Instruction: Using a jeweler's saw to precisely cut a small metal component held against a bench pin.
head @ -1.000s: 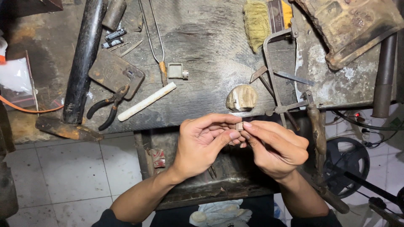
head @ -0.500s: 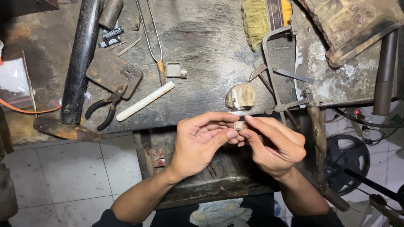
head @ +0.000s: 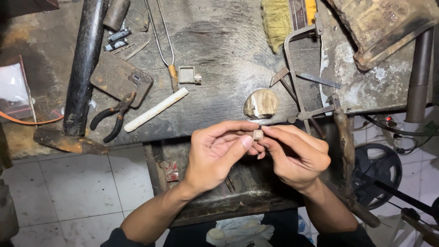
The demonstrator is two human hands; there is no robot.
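While a scarred, dark wooden workbench [head: 228, 50] fills the upper frame, a person seated at its front edge works over a pale tiled floor [head: 73, 183]. Largest of the objects on the bench is a long black metal bar [head: 84, 68] lying upright along the left side, with a worn leather-like bundle [head: 388, 27] at the top right corner. A jeweller's saw frame [head: 297, 73] lies right of centre, its wooden handle [head: 345, 137] hanging past the bench edge. Left of centre sit a flat rusty metal plate [head: 120, 78], black-handled pliers [head: 113, 116] just below it, and a white stick [head: 156, 110] lying at a slant beside them. A yellow-green brush [head: 276, 18] rests at the top, and a rounded wooden peg [head: 261, 103] juts at the front edge, just above the hands. A small square metal box [head: 187, 74] lies near the centre.

Below the bench edge, the left hand [head: 219, 153] and right hand [head: 297, 155] meet fingertip to fingertip. Both are closed in a narrow pinch on a tiny square metal piece [head: 258, 134], held between thumbs and forefingers in the air just under the peg, clear of the bench surface.
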